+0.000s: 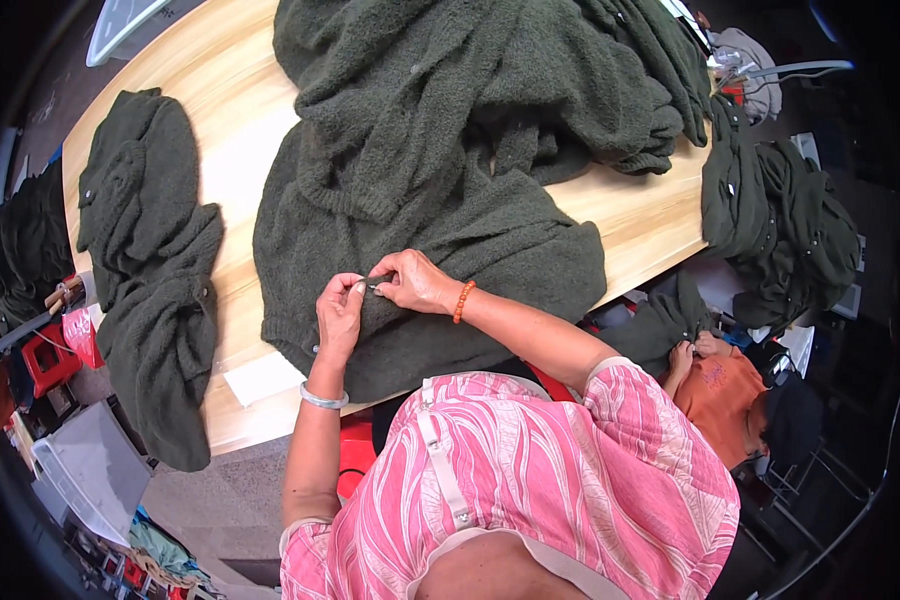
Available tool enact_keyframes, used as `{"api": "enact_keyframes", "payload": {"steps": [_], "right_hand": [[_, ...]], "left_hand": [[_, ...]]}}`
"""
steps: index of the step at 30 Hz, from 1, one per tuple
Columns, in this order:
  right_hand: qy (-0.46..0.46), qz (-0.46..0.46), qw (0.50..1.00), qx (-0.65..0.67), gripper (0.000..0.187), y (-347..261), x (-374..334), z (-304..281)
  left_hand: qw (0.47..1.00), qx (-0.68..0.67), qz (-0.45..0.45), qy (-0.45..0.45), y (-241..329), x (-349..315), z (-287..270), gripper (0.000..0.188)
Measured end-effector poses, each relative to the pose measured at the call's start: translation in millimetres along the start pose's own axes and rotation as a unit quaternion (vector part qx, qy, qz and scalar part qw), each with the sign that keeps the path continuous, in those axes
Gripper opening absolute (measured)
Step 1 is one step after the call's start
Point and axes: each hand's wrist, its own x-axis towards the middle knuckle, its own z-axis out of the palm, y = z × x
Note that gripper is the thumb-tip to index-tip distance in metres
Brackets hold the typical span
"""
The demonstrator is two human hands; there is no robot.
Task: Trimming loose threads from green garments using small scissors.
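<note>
A dark green knitted cardigan [500, 240] lies spread on the table in front of me, its lower edge hanging toward my lap. My left hand [341, 305] pinches a bit of its edge between thumb and fingers. Close beside it, my right hand [415, 282] grips the same edge, fingertips bent together. A small pale spot shows between the two hands, too small to name. Beyond them, more dark green knitwear [490, 60] is heaped over the far part of the table.
Another folded green knit [155, 250] lies along the left of the wooden table [240, 130]. A white paper [265, 378] rests at the near edge. More knits [800, 230] hang at the right, where a co-worker in orange [720, 400] handles green cloth. Grey bin [90, 465] stands lower left.
</note>
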Motion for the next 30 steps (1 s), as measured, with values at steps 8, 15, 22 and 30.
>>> {"api": "enact_keyframes", "payload": {"steps": [8, 15, 22, 30], "right_hand": [[-0.026, -0.008, 0.999, -0.017, 0.017, -2.6, 1.6, -7.0], [0.011, -0.142, 0.981, -0.133, 0.016, 3.2, -3.1, 7.3], [0.007, -0.126, 0.985, -0.114, 0.013, 8.3, 0.8, 4.5], [-0.015, -0.108, 0.989, -0.097, 0.012, 7.3, 6.2, -1.7]], "left_hand": [[0.982, 0.166, 0.085, -0.032, 8.2, -0.5, -8.3, 0.006], [1.0, 0.003, 0.006, -0.025, 4.1, 1.9, -6.5, 0.006], [0.998, -0.054, -0.031, -0.011, 5.0, 0.6, -1.4, 0.006], [0.948, 0.263, 0.181, -0.009, 16.8, 5.0, -0.7, 0.004]]}}
